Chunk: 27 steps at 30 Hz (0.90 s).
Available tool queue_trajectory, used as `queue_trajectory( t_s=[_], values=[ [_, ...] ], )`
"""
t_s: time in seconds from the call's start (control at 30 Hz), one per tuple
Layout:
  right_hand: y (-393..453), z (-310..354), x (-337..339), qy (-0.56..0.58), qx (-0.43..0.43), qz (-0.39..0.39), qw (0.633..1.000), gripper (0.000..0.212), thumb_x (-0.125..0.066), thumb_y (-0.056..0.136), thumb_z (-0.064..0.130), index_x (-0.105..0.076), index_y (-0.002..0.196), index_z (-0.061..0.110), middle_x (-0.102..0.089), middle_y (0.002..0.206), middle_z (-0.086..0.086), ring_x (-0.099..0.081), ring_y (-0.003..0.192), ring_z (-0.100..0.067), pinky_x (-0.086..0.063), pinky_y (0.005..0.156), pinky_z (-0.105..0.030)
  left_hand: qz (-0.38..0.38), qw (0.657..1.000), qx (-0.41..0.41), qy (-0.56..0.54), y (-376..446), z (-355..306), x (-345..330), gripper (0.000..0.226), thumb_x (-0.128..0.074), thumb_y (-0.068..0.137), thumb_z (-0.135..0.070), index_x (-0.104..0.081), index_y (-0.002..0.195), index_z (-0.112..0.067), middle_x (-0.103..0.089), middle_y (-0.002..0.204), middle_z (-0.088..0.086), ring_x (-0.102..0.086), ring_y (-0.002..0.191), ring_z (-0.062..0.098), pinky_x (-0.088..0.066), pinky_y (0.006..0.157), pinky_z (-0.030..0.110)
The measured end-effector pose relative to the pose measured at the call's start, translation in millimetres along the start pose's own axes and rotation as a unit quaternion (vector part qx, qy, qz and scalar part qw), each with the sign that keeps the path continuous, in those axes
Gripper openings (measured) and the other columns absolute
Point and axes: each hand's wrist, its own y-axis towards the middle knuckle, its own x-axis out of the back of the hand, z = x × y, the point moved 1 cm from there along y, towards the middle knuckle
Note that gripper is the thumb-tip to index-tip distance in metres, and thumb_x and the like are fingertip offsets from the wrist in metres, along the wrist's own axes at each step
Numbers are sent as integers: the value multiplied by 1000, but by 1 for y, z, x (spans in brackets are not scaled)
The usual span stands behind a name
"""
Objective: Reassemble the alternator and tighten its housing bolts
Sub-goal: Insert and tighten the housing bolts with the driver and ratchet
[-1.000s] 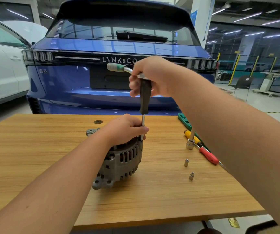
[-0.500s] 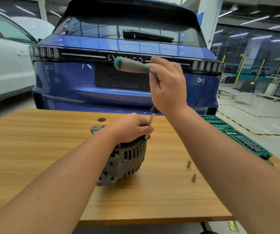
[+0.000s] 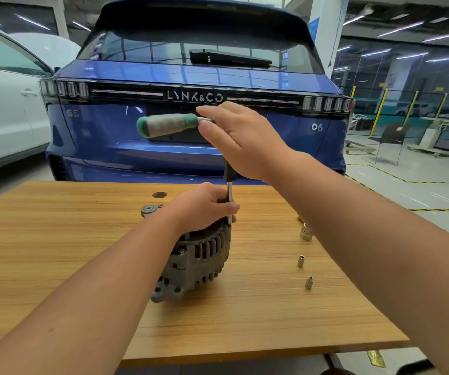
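The alternator (image 3: 194, 259) stood on edge at the centre of the wooden table (image 3: 55, 266). The left hand (image 3: 204, 207) lay on top of it, fingers curled round the upright shaft (image 3: 229, 200). Three sockets (image 3: 301, 261) stood at right of centre. Higher, the right hand (image 3: 241, 139) pinched the ratchet (image 3: 167, 125), its green grip pointing left. A blue car (image 3: 196, 109) filled the upper frame.

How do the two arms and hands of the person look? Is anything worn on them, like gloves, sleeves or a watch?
Both forearms are bare up to the edge of the picture; no sleeve shows. The left hand and the right hand wear no gloves. No watch, ring or bracelet is visible on either wrist or on the fingers that show. The fingernails look short and unpainted.
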Motion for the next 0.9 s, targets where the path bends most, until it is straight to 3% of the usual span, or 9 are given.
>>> queue_trajectory(
  t_s=[0.13, 0.27, 0.4, 0.57, 0.63, 0.7, 0.73, 0.83, 0.9],
  values=[
    [7, 7, 8, -88, -9, 34, 996, 40, -33, 109, 44, -65, 116, 20, -59, 96, 1, -55, 93, -21, -39, 72, -34, -1, 1000, 4, 2, 0, 0, 0, 19, -54, 102, -50, -68, 96, -39, -72, 85, -30, -65, 74, -10, -47, 68, 25],
    [30, 16, 18, -204, -92, 96, 970, 39, -37, 105, 41, -46, 71, 23, -52, 74, 1, -49, 66, -21, -31, 54, -32, 3, 1000, 1, 9, -1, 2, 1, 20, -54, 101, -53, -68, 96, -40, -70, 85, -34, -65, 75, -12, -48, 66, 23],
    [45, 17, 29, 8, -258, 147, 955, 23, -47, 100, 20, -56, 80, 13, -68, 66, -2, -64, 49, -15, -48, 47, -23, 10, 1000, -8, 13, -1, 1, 1, 19, -55, 101, -52, -69, 97, -40, -71, 86, -32, -66, 75, -9, -49, 66, 22],
    [24, 7, 16, 537, -408, 73, 735, 12, -47, 99, 19, -57, 102, 13, -72, 72, 3, -75, 71, -18, -51, 79, -39, 9, 1000, 2, -1, 1, 3, 1, 18, -56, 100, -51, -70, 95, -40, -72, 87, -30, -66, 76, -11, -46, 67, 25],
    [15, 3, -2, 651, -411, -34, 637, 13, -50, 101, 23, -59, 94, 17, -70, 70, 6, -71, 71, -14, -44, 75, -37, 8, 1000, 2, 5, 2, 3, 1, 17, -56, 101, -50, -69, 95, -40, -72, 86, -32, -65, 76, -13, -46, 67, 26],
    [8, 2, -15, 692, -370, -162, 599, 15, -56, 101, 19, -56, 86, 18, -68, 76, 0, -67, 77, -18, -44, 72, -35, 9, 1000, 1, 12, 3, 3, 1, 17, -55, 101, -49, -68, 95, -40, -71, 85, -32, -64, 75, -13, -47, 67, 26],
    [4, 0, -20, 666, -323, -220, 636, 15, -58, 100, 14, -54, 87, 19, -67, 84, -3, -66, 82, -19, -47, 74, -35, 10, 1000, 0, 15, 4, 3, 1, 17, -55, 101, -49, -68, 95, -40, -71, 85, -33, -64, 74, -13, -47, 67, 25],
    [-10, -4, -19, 286, -115, -272, 912, 22, -55, 99, 4, -65, 113, 18, -67, 110, -2, -64, 103, -16, -51, 88, -29, 13, 1000, -4, 25, 3, 2, 0, 18, -54, 102, -49, -68, 94, -41, -68, 83, -36, -62, 73, -15, -45, 65, 25],
    [-9, -4, -21, 42, -36, -199, 978, 28, -53, 98, 6, -69, 120, 12, -67, 115, -4, -61, 103, -23, -52, 84, -39, 9, 999, -5, 31, 3, 2, 0, 20, -54, 102, -49, -69, 93, -40, -68, 83, -37, -62, 73, -15, -45, 65, 25]
  ],
)
